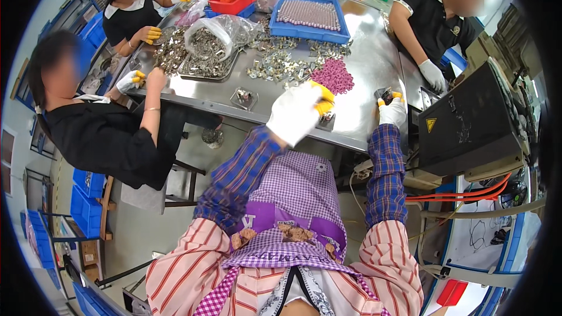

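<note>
My left hand (295, 112), in a white glove with yellow fingertips, reaches over the table's near edge. Its fingers are closed, smeared a little by motion, and what they hold, if anything, is hidden. Small metal parts (327, 120) lie just under those fingertips. A heap of pink-purple rings (332, 76) lies right beyond this hand. Farther right, my right hand (392, 111), gloved the same way, grips a small dark block-like part (383, 95) above the tabletop. Loose silvery metal parts (272, 67) spread to the left of the rings.
A blue tray (345, 23) of pale cylinders stands farther back, beside a plastic bag of metal parts (208, 44). A small clear dish (243, 98) sits near the edge. Co-workers surround the metal table (199, 89). A dark machine box (468, 123) stands right.
</note>
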Demonstrator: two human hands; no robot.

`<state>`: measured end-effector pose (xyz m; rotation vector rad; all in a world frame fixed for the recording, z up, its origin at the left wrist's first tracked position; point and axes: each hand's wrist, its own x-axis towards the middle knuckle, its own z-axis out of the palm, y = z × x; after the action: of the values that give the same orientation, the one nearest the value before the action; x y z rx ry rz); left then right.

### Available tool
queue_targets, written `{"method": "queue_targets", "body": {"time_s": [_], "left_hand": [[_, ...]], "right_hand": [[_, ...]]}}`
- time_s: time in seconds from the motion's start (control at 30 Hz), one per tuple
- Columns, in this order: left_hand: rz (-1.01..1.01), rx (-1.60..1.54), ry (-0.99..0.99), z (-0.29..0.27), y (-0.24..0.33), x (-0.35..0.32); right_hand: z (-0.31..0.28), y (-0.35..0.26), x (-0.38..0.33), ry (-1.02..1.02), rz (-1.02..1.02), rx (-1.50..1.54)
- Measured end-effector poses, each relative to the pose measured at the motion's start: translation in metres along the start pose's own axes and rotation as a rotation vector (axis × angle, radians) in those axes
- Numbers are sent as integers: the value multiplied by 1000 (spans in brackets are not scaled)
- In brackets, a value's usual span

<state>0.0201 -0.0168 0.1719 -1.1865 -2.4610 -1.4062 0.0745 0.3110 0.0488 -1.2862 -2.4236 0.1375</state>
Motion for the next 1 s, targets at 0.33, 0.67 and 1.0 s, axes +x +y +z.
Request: {"method": "queue_targets", "body": {"time_s": [0.33, 0.67, 1.0], "left_hand": [[691, -66, -478, -87, 168, -102], [891, -59, -606, -80, 155, -159], [1098, -66, -824, -67, 136, -182]], "right_hand": [[-6, -3, -2, -56, 106, -65], [-13, -8, -6, -57, 0, -28], [6, 7, 3, -10, -40, 5]]}}
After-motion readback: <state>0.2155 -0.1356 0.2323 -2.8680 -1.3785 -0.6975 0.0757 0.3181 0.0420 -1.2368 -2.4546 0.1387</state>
